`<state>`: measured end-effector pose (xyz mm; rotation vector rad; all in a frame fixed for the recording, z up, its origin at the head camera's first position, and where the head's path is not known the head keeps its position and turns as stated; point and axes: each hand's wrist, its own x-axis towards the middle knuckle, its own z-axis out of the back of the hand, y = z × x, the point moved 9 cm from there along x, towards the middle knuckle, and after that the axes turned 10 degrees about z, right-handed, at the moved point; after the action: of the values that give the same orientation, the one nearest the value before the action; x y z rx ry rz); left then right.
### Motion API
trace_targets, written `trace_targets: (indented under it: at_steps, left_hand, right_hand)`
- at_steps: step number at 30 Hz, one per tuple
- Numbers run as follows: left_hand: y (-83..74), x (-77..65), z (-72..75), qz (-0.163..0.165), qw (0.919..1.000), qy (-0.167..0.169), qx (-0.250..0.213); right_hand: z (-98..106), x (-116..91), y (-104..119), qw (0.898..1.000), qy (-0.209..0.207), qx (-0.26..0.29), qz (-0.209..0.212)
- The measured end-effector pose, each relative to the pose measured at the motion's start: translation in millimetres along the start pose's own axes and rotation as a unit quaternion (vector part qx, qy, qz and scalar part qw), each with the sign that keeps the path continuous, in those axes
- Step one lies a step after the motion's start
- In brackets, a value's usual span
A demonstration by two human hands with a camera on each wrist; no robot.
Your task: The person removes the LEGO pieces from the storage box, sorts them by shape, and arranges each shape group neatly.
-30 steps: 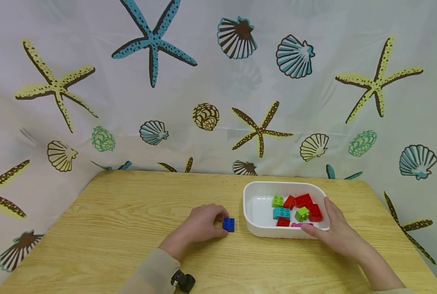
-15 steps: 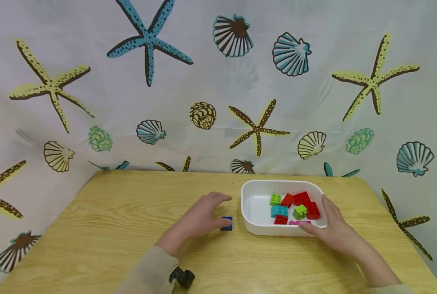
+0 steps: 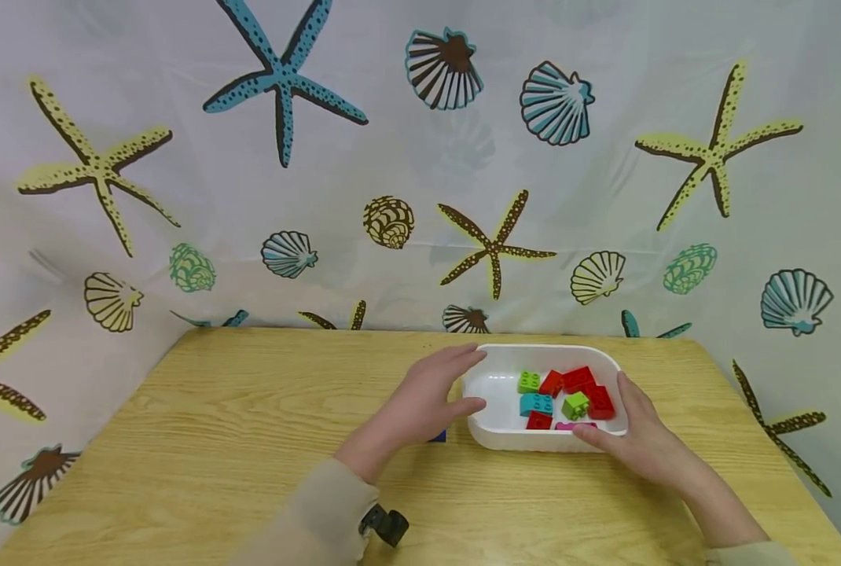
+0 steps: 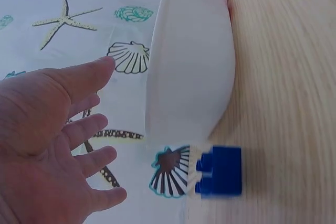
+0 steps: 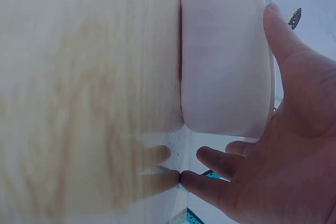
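Observation:
My left hand [image 3: 420,393] hovers at the left end of a white plastic tub [image 3: 527,442], fingers spread and nothing held. Its thumb and fingertips overlap the tub's rim in the head view. Below that hand, a blue building brick [image 4: 223,171] lies on the table, mostly hidden behind it from the head camera. My right hand [image 3: 643,440] grips the tub's right end, thumb over the near rim and fingers round the side. Inside the tub are red bricks [image 3: 578,380], a turquoise brick [image 3: 536,405], lime green bricks [image 3: 529,382] and a pink piece [image 3: 574,426].
The tub stands on a wooden table [image 3: 265,424] toward its back right. A white curtain [image 3: 364,157] printed with starfish and shells hangs behind and beside the table. A black wrist strap piece [image 3: 385,525] sits at my left sleeve.
My left hand has let go of the blue brick, lifted off it and moved right and away from me to the tub's left end. The right hand stays on the tub.

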<state>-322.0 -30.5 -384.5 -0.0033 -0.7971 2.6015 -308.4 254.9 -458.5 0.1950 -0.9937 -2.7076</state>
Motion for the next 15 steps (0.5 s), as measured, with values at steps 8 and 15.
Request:
trace_targets:
  at_steps: [8, 15]
  left_hand:
    - [-24.0, 18.5, -15.6, 0.003, 0.999, 0.021, 0.04]
    - [-36.9, 31.6, -27.9, 0.017, 0.997, 0.014, 0.075]
  right_hand:
    - [-0.2, -0.3, -0.4, 1.0, -0.001, 0.008, 0.002]
    - [0.4, 0.0, -1.8, 1.0, -0.001, 0.01, -0.004]
